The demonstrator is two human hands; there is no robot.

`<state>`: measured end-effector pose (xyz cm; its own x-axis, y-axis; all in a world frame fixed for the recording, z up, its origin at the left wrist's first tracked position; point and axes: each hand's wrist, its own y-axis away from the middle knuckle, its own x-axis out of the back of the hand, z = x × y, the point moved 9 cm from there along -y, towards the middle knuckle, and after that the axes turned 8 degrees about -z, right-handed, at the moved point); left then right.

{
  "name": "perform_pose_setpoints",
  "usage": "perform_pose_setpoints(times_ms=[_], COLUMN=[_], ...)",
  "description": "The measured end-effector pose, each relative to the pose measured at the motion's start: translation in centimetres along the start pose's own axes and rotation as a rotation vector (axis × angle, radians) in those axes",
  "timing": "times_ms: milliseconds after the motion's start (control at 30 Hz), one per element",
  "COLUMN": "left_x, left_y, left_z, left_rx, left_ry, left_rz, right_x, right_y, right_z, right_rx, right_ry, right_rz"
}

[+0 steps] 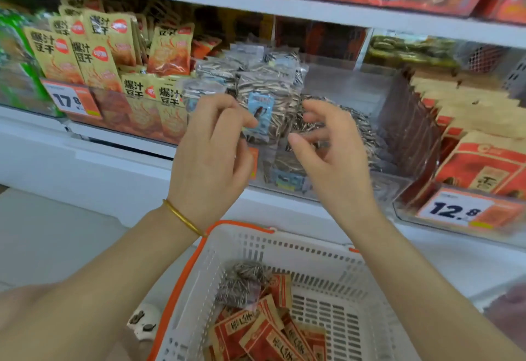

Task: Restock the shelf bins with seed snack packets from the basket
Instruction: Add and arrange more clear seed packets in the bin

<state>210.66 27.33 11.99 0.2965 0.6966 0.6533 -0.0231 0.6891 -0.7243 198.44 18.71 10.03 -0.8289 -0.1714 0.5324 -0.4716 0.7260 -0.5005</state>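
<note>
Clear packets of striped sunflower seeds [264, 95] with blue labels stand packed in a transparent shelf bin [350, 87]. My left hand [212, 150] pinches the front upright seed packet at its blue label. My right hand [336, 147] hovers beside it with fingers spread, over flat-lying seed packets [361, 124], holding nothing. Below, a white basket [327, 264] with orange handles holds one seed packet [242, 283] and several red-and-tan packets [264, 332].
Yellow tofu snack packets [94, 56] fill the bin to the left, behind a 17.8 price tag [69, 98]. Red-and-tan boxes [481, 161] and dark packets stand at the right, above a 12.8 tag [455, 209]. A white shelf ledge [113, 167] runs below the bins.
</note>
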Motion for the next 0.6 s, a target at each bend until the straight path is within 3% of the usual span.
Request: perform_pose_setpoints(times_ms=[67, 133, 300, 400, 500, 600], left_x=[-1.6, -4.5, -10.7, -12.5, -13.5, -14.7], left_y=[1.6, 4.3, 12.1, 14.4, 15.3, 15.9], left_z=[1.9, 3.5, 5.2, 4.8, 3.7, 3.1], left_rx=[-0.063, -0.142, -0.297, -0.285, -0.264, -0.231], left_ry=[0.034, 0.018, -0.037, -0.009, -0.020, -0.030], left_rz=[-0.157, -0.388, -0.820, -0.949, -1.021, -1.090], right_x=[0.6, -0.9, -8.9, -11.8, -14.3, -16.1], right_y=[3.0, 6.3, 17.1, 24.4, 28.8, 32.4], right_z=[0.5, 3.6, 18.1, 24.0, 25.4, 23.9], right_rx=[0.029, -0.044, -0.488, -0.708, -0.664, -0.712], right_ry=[-0.027, -0.023, 0.198, 0.194, 0.279, 0.085], right_rz=[-0.001, -0.124, -0.733, -0.971, -1.197, -1.465])
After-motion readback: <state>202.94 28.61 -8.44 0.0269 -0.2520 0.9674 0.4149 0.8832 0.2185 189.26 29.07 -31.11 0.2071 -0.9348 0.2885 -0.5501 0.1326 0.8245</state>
